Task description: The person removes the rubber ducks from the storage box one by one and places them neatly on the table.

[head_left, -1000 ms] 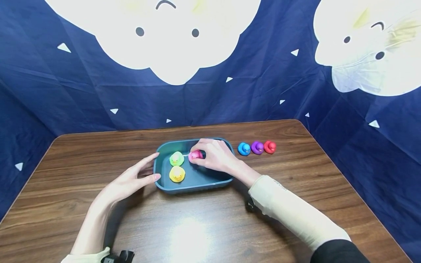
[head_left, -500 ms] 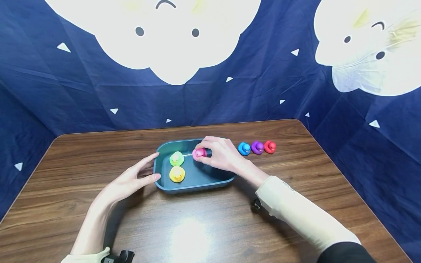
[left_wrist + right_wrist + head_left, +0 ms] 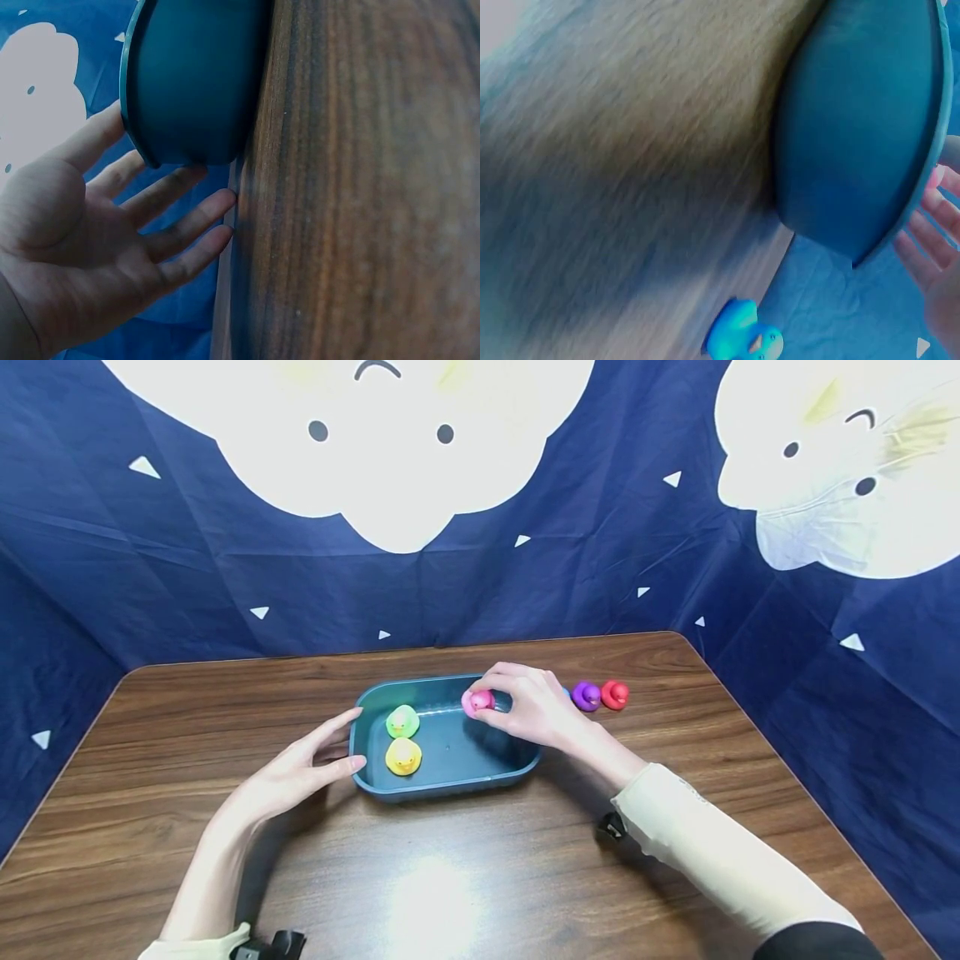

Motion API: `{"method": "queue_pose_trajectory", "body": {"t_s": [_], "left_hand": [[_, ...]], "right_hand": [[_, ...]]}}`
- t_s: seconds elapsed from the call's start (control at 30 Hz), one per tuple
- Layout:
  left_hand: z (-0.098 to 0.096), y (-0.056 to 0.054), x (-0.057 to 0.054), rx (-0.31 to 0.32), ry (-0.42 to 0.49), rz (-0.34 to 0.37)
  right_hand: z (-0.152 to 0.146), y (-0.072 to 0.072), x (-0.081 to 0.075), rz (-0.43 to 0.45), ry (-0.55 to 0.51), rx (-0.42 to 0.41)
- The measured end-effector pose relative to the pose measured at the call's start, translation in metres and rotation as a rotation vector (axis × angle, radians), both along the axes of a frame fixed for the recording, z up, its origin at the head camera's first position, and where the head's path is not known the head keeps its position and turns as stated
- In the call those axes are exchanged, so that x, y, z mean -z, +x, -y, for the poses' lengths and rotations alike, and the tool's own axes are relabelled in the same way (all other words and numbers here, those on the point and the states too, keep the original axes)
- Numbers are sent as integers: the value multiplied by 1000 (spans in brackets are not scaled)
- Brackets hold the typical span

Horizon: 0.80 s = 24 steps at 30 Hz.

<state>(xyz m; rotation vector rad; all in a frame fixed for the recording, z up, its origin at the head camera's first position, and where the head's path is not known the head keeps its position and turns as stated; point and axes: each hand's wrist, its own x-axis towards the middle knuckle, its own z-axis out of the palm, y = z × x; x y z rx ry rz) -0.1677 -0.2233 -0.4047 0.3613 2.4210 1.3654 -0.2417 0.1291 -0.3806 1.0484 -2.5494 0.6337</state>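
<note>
While my spread left hand (image 3: 296, 774) touches the tub (image 3: 453, 764), likely steadying it, my right hand (image 3: 536, 706) pinches a pink duck (image 3: 478, 702).

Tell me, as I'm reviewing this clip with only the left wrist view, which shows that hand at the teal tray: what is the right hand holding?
Observer: The right hand pinches a pink duck.
Operator: Anything inside the tray?
Observer: Yes, a green duck and a yellow duck, at the end near the left hand.
Operator: And on the table beyond the right hand?
Observer: A blue duck, a purple duck and a red duck.
</note>
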Motion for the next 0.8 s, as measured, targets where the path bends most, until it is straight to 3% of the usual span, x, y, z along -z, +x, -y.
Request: {"method": "queue_pose_trajectory", "body": {"t_s": [0.17, 0.8], "left_hand": [[0, -1, 0, 8, -10, -25], [0, 0, 0, -1, 1, -11]], "right_hand": [[-12, 2, -5, -8, -2, 17], [-43, 6, -14, 18, 22, 90]]}}
